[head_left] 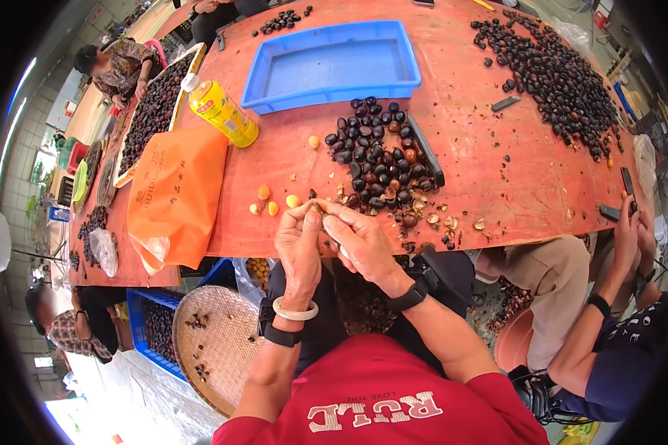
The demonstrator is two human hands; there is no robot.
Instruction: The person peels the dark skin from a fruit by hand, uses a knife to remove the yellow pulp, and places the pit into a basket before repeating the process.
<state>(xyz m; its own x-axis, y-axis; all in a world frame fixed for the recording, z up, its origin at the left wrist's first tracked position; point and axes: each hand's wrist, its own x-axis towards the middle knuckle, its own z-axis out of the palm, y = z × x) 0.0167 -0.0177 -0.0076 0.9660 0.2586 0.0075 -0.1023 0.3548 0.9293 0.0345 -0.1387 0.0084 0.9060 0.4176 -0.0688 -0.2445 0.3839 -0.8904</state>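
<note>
Pinching what looks like a small brownish nut point(318, 211) between them, the left hand point(300, 241) and right hand point(360, 241) meet at the centre of the frame, over the near edge of the red table point(490, 170). Thumbs and forefingers are pressed together on it and hide most of it; something pale shows beneath the right hand, too covered to name. I'd expect the nut to be light and stiff, rather slippery where smooth, its kernel easily nicked; the rounded sides seem the best hold, between thumb and forefinger.

Just left of the fingertips lie yellow kernels point(293, 201); to their upper right, glossy dark nuts point(361, 152) are heaped, with broken shells point(433, 219) at the lower edge. Above sits a blue tray point(334, 97).

Left of centre, an orange bag point(174, 193) carries letters that seem to begin HUIDO, other characters being too blurred. The yellow bottle point(226, 115) beside it has a label I can't read. At bottom centre, the red shirt point(393, 386) shows, upside down, apparently RULE, with a small LOVE YOU.
</note>
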